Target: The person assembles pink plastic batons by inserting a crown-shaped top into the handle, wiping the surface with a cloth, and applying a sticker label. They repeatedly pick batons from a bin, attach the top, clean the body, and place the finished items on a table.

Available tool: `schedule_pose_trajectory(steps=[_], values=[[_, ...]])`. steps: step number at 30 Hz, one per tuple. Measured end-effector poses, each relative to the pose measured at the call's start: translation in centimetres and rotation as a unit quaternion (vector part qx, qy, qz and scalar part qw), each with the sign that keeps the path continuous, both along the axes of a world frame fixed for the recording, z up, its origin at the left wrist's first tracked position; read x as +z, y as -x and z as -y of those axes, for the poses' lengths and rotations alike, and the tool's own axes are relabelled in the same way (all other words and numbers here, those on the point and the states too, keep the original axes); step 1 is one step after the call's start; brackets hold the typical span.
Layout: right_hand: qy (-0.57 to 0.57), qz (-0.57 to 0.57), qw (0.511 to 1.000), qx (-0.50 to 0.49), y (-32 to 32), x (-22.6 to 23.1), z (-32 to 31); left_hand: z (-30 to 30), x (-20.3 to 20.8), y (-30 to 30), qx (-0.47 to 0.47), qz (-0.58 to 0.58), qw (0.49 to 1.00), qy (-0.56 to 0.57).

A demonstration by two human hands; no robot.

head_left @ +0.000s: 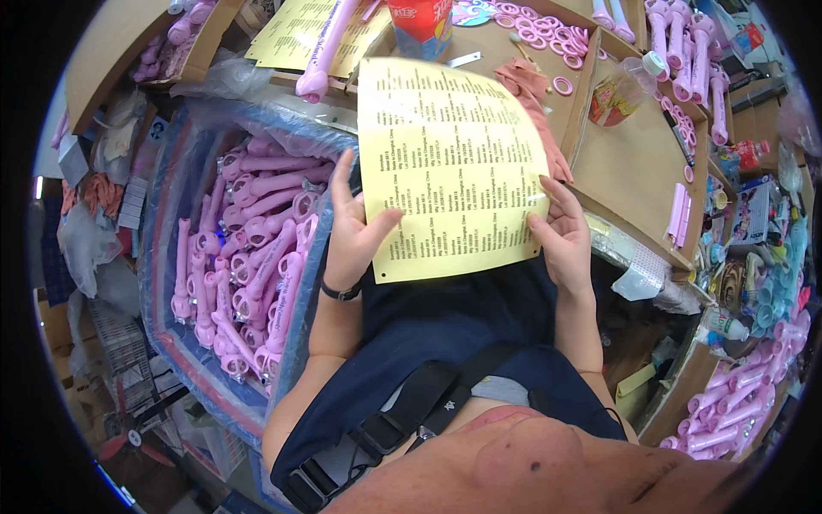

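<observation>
Between my two hands hangs a yellow sheet of printed labels (454,180), upright above my lap and slightly curved at its top. My left hand (353,227) grips its left edge, thumb across the front. At the right edge my right hand (561,231) pinches the sheet with thumb and fingers. Behind the sheet, partly covered by it, a salmon-coloured glove (524,81) lies on the cardboard work surface (616,163). A pink wand-shaped toy part (318,73) lies at the surface's near left edge, beyond my left hand.
Left of me stands a plastic-lined bin (163,231) full of pink toy parts (248,248). More yellow label sheets (295,38), a red and blue cup (419,30), pink rings (548,32) and a clear plastic cup (615,94) are on the surface. Pink tubes (728,398) lie at lower right.
</observation>
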State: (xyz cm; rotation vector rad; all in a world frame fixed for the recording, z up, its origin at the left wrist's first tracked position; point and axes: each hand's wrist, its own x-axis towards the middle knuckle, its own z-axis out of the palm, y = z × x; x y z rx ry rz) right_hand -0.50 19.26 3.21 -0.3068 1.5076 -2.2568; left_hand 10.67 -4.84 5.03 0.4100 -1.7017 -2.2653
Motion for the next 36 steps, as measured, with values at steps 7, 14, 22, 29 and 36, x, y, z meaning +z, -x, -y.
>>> schedule_pose_trajectory(steps=[7, 14, 22, 29, 36], values=[[-0.051, -0.049, 0.997, 0.041, 0.0, 0.5, -1.1, 0.7, 0.0, -1.7, -0.111, 0.062, 0.971, 0.202], [-0.213, -0.173, 0.962, 0.012, 0.1, 2.3, -1.3, -0.2, 1.1, 0.6, 0.077, 0.020, 0.786, 0.613], [-0.262, -0.373, 0.890, 0.034, -1.2, 4.6, -0.3, -4.6, 3.2, 4.0, -0.122, -0.122, 0.751, 0.638], [-0.295, -0.458, 0.838, -0.043, -1.4, 4.8, -0.6, -4.8, 4.3, 3.5, -0.091, -0.168, 0.728, 0.659], [-0.236, -0.539, 0.806, -0.061, -0.9, 4.5, -0.4, -5.0, 5.0, 2.7, -0.076, -0.218, 0.734, 0.638]])
